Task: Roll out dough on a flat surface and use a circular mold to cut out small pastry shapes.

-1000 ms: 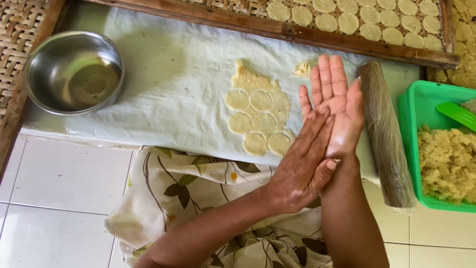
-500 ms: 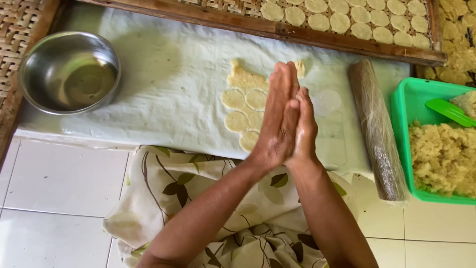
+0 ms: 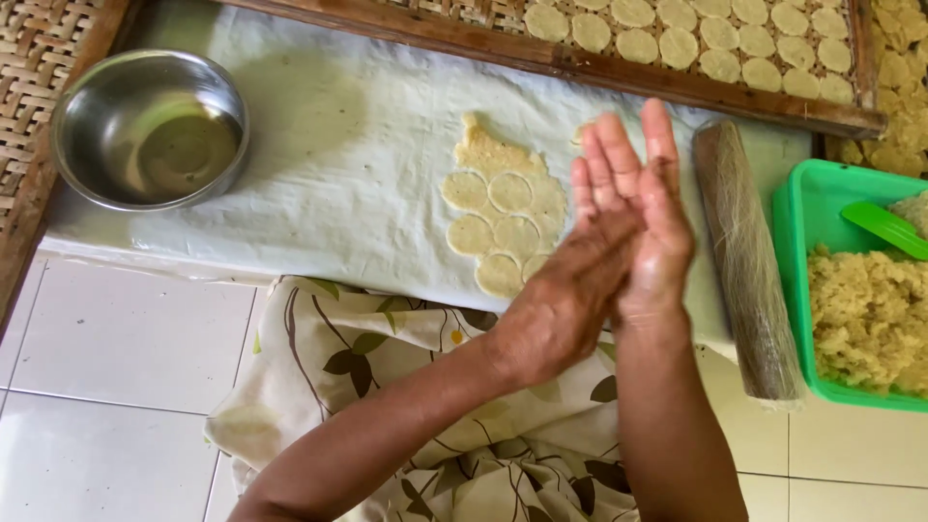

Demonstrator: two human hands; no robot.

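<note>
We press our flat, empty left hand (image 3: pixel 565 309) against our right hand (image 3: pixel 646 208), palms together, above thin round-cut dough sheet (image 3: pixel 505 208); plastic-wrapped rolling pin (image 3: pixel 746 261) just right.

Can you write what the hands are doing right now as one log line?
left hand: pressed palm to palm on right hand | holding: nothing seen | below: rolled dough sheet with cut rounds | right: rolling pin
</note>
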